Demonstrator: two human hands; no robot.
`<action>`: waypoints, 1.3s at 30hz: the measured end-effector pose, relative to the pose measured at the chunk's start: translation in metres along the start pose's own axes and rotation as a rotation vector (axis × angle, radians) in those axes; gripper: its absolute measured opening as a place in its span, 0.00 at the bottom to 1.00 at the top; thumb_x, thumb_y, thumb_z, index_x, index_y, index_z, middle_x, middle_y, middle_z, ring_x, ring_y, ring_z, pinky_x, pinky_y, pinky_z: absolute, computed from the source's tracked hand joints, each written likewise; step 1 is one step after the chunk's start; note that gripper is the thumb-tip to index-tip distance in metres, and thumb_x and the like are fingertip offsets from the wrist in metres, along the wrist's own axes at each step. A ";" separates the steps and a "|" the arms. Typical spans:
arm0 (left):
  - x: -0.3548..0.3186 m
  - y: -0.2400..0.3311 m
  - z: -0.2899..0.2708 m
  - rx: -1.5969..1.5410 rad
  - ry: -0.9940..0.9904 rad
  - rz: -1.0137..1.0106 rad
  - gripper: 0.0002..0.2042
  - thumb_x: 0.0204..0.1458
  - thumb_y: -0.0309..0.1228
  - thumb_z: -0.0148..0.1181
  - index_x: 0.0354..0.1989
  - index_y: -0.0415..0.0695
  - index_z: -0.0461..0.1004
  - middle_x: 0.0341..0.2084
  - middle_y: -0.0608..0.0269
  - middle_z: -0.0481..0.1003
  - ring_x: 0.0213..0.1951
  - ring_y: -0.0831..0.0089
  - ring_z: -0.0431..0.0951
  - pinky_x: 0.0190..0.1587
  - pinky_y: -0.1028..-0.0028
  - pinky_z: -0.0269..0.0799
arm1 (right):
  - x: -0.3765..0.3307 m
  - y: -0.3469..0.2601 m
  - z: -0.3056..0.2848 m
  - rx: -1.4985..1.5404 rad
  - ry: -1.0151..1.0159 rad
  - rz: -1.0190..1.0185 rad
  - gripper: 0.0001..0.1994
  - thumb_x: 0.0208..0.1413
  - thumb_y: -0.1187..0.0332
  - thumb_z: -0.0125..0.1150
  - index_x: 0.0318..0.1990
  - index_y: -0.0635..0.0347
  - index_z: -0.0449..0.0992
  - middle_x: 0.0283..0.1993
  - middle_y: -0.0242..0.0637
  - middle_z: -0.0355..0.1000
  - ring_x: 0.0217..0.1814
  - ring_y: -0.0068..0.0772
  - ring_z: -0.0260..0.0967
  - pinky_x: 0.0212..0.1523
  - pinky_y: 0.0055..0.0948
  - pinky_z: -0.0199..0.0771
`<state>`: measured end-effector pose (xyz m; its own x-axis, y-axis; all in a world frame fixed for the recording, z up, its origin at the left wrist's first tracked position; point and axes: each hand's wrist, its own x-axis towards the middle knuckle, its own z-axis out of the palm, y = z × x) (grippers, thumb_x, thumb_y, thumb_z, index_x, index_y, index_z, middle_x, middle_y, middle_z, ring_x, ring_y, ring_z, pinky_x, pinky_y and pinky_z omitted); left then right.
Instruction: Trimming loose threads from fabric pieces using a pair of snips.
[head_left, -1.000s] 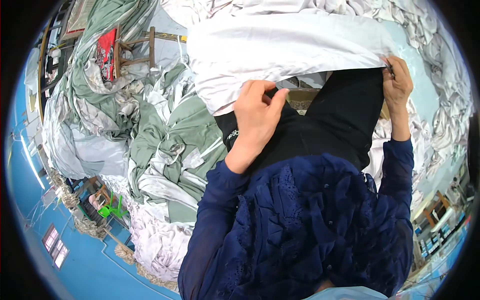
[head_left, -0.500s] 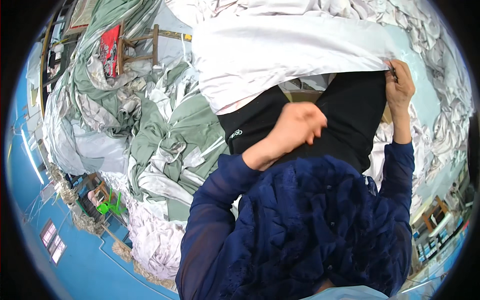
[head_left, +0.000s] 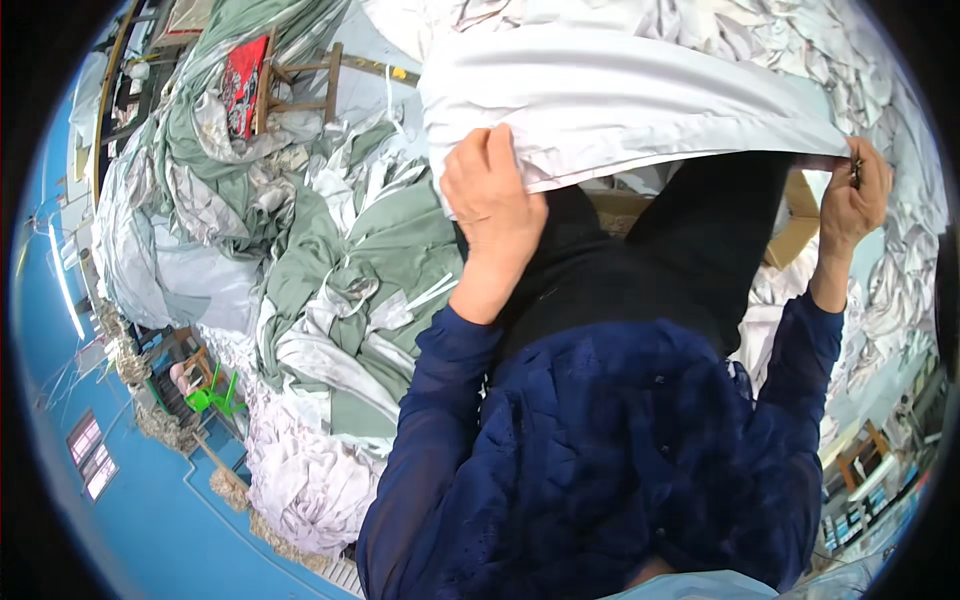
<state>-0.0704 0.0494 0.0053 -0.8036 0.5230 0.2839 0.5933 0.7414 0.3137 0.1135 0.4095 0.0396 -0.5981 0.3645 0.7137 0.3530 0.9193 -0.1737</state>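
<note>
A wide white cloth [head_left: 620,105] lies across my lap, its near edge pulled into a line between my hands. My left hand [head_left: 492,205] is closed on the cloth's near left part, fingers bent over the fabric. At the right end, my right hand [head_left: 855,195] pinches the corner of the cloth. A small dark metal thing [head_left: 856,172] shows against the right fingers; its kind is too small to make out. Black trousers [head_left: 640,260] cover my legs below the cloth's edge.
Green and white fabric [head_left: 400,240] lies heaped on the left. More crumpled white cloth [head_left: 310,480] is piled lower left, and pale fabric fills the far right. A wooden chair [head_left: 300,90] with a red cloth [head_left: 243,85] stands far left. A cardboard box [head_left: 795,225] sits beside my right leg.
My left hand has gone from above my lap, blurred, up and left onto the cloth. My right hand, still holding the corner, appears farther right. The cloth's edge is drawn straighter.
</note>
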 end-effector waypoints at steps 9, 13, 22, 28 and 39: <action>0.043 -0.076 -0.051 -0.933 0.111 -0.203 0.14 0.47 0.14 0.51 0.42 0.35 0.77 0.35 0.63 0.78 0.37 0.75 0.76 0.43 0.77 0.71 | 0.045 0.027 -0.080 0.729 0.272 0.434 0.09 0.66 0.77 0.52 0.45 0.74 0.78 0.45 0.38 0.76 0.45 0.26 0.73 0.46 0.23 0.74; 0.027 -0.039 -0.160 -0.999 0.433 -0.399 0.11 0.48 0.28 0.59 0.36 0.32 0.77 0.31 0.58 0.78 0.32 0.73 0.77 0.40 0.76 0.72 | 0.061 0.025 -0.153 0.847 0.168 0.476 0.11 0.66 0.71 0.54 0.44 0.73 0.77 0.43 0.36 0.75 0.43 0.22 0.70 0.49 0.23 0.67; 0.079 -0.075 -0.041 -0.987 -0.556 -0.487 0.10 0.57 0.32 0.62 0.36 0.36 0.81 0.25 0.69 0.78 0.25 0.83 0.73 0.28 0.80 0.65 | 0.038 0.104 -0.011 0.488 -0.551 0.516 0.14 0.59 0.63 0.64 0.29 0.67 0.77 0.25 0.22 0.69 0.27 0.14 0.60 0.26 0.21 0.58; 0.092 -0.090 0.007 -1.055 -0.663 -0.668 0.10 0.56 0.32 0.63 0.31 0.35 0.80 0.24 0.67 0.79 0.23 0.82 0.74 0.26 0.80 0.66 | 0.014 0.116 0.040 0.381 -0.600 0.559 0.20 0.56 0.56 0.66 0.23 0.65 0.74 0.18 0.22 0.63 0.22 0.15 0.54 0.23 0.24 0.54; 0.118 -0.099 0.019 -1.070 -0.682 -0.674 0.09 0.54 0.29 0.64 0.31 0.34 0.81 0.25 0.65 0.79 0.24 0.83 0.74 0.26 0.80 0.67 | -0.012 0.114 0.079 0.357 -0.525 0.689 0.24 0.53 0.55 0.69 0.19 0.67 0.68 0.17 0.27 0.59 0.23 0.18 0.51 0.23 0.28 0.52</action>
<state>-0.2252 0.0454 -0.0095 -0.6238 0.5284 -0.5759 -0.3997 0.4176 0.8160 0.1046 0.5218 -0.0425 -0.6186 0.7857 -0.0070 0.5607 0.4352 -0.7045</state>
